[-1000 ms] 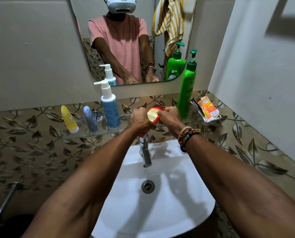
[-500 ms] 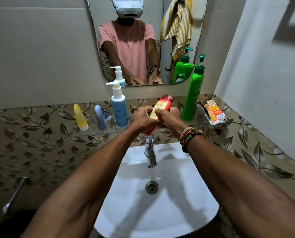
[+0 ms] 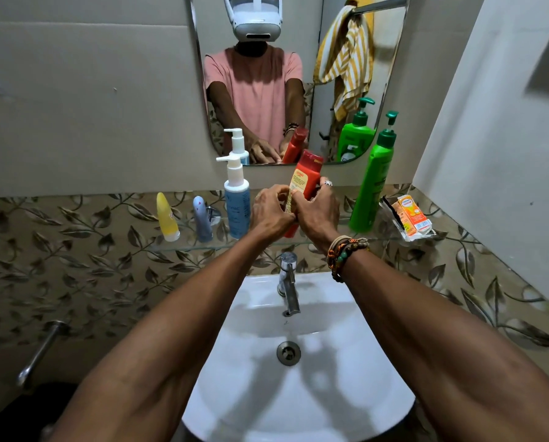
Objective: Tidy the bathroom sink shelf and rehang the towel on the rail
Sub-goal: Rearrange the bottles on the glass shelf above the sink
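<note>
left hand: i grip the red plastic bottle
right hand: gripping it too
bottle: upright, over glass shelf

The glass shelf carries a row of toiletries. Just left of the fingers of the left hand stands a white-and-blue pump bottle, then a grey-blue tube and a yellow tube farther out (both cap-down). Between the two hands' fingers a red bottle tilts, its foot at the glass. Right of the right hand and its fingers stand a tall green pump bottle, then a clear tray holding an orange carton.
</note>
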`<action>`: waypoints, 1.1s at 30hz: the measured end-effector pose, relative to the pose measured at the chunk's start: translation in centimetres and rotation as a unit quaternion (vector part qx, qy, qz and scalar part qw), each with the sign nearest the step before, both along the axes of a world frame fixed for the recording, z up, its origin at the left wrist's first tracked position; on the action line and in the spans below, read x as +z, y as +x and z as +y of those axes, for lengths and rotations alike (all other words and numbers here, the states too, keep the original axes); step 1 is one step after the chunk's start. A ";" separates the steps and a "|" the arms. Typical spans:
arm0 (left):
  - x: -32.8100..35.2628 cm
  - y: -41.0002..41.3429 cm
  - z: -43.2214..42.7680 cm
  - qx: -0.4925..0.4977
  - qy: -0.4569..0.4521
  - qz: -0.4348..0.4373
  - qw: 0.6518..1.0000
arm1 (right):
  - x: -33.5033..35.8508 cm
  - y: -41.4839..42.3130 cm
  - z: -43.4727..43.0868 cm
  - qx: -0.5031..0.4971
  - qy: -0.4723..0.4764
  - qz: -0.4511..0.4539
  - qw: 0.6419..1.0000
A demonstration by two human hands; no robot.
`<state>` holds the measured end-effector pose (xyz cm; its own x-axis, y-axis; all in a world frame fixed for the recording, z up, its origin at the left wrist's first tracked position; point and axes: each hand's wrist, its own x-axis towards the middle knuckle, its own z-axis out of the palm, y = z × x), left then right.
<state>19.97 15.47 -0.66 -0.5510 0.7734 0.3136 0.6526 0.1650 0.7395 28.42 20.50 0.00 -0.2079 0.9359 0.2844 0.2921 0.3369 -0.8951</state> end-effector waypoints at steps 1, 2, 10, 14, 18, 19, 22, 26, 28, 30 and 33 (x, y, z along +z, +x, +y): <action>0.0 0.0 0.0 0.007 0.005 0.002 1.000 | 0.0 -0.2 -0.1 -0.004 0.014 -0.006 1.000; 0.0 -0.1 0.0 0.014 0.010 0.003 1.000 | 0.0 -0.3 -0.2 -0.005 0.026 -0.013 1.000; -0.1 -0.7 -0.4 0.021 0.019 -0.031 0.999 | -0.1 -1.2 -0.7 0.028 0.032 -0.009 0.999; -0.4 -0.9 -0.6 0.021 0.016 -0.060 0.998 | -0.2 -1.2 -0.7 0.033 0.033 -0.010 0.999; -0.6 -0.8 -0.7 0.007 0.017 -0.074 0.997 | -0.4 -1.1 -0.7 0.030 0.037 -0.014 0.999; -0.6 -0.8 -0.7 0.004 0.017 -0.074 0.997 | -0.3 -1.1 -0.7 0.029 0.038 -0.013 0.999; -0.5 -0.9 -0.7 0.001 0.014 -0.069 0.998 | -0.3 -1.0 -0.7 0.031 0.044 -0.014 0.998; -0.5 -0.8 -0.7 0.007 0.008 -0.072 0.997 | -0.5 -0.9 -0.6 0.054 0.046 -0.022 0.997; -0.6 -0.8 -0.8 0.010 0.005 -0.071 0.997 | -0.6 -0.8 -0.7 0.070 0.046 -0.024 0.996; -0.5 -0.8 -0.8 0.011 0.003 -0.067 0.998 | -0.6 -0.7 -0.8 0.083 0.040 -0.020 0.996; -0.5 -0.7 -0.9 0.010 0.002 -0.068 0.998 | -0.8 -0.5 -0.8 0.088 0.037 -0.019 0.995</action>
<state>19.29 14.57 -1.19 -0.6042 0.7604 0.2383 0.5426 0.1736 0.8218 27.92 19.68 -0.78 -0.3786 0.8610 0.3395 0.2559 0.4499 -0.8556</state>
